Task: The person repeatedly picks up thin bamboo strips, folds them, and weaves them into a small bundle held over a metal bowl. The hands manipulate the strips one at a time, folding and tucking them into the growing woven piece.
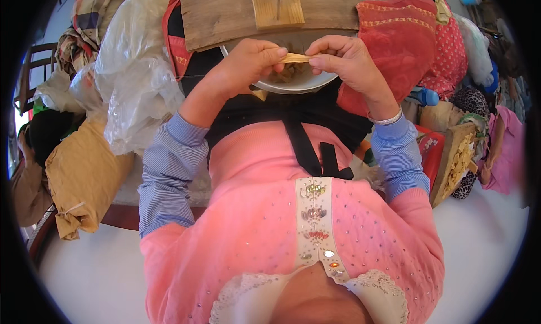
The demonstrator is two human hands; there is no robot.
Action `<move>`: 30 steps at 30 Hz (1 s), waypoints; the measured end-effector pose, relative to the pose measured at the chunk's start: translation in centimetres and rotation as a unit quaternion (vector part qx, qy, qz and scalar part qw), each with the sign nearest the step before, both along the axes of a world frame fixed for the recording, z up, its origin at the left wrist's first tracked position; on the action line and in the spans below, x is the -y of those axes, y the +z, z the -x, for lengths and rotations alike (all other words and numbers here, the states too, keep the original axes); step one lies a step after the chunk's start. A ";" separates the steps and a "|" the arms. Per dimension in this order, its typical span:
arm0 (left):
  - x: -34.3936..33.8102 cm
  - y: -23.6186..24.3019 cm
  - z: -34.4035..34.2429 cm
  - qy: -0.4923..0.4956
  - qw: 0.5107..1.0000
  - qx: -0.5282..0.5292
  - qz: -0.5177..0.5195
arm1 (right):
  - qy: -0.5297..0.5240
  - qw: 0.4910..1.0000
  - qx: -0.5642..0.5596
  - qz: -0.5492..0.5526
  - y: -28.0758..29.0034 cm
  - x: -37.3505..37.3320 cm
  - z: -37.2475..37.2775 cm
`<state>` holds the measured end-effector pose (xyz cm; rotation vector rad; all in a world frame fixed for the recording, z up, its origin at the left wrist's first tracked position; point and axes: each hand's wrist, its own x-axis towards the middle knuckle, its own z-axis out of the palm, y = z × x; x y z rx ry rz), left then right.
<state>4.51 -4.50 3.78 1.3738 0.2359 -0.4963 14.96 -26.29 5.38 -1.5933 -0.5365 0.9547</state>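
And there's the pale strip [296, 58], held crosswise above the bowl [290, 89], left hand [243, 65] pinching one end, right hand [350, 62] pinching the other! Scraps [292, 75] lie inside; beyond, a board [220, 20] covers the bowl's far side, red cloth [397, 45] to the right.

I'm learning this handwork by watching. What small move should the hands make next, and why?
Probably lower the pale yellow strip a little toward the metal bowl: the left hand and right hand pinch its opposite ends above it, and brownish-yellow pieces lie inside, so anything breaking off would likely drop in.
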 end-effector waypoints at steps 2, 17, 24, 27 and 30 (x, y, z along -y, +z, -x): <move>-0.6 0.3 -0.2 -0.015 1.000 -0.025 -0.004 | 0.030 0.999 0.029 0.011 0.3 0.3 -1.4; -4.1 -3.4 -6.8 0.151 0.971 0.162 -0.094 | -0.130 0.975 0.177 -0.026 -2.7 -5.5 -4.6; -3.5 -5.9 -8.0 0.161 0.904 0.240 -0.314 | -0.094 0.917 0.379 0.075 -4.1 -6.4 -4.5; -2.7 -4.6 -7.2 0.180 0.864 0.245 -0.401 | -0.073 0.765 0.629 0.121 -3.4 -6.1 -3.8; -1.7 -4.6 -6.1 0.189 0.827 0.238 -0.474 | -0.084 0.776 0.605 0.157 -4.7 -6.3 -3.0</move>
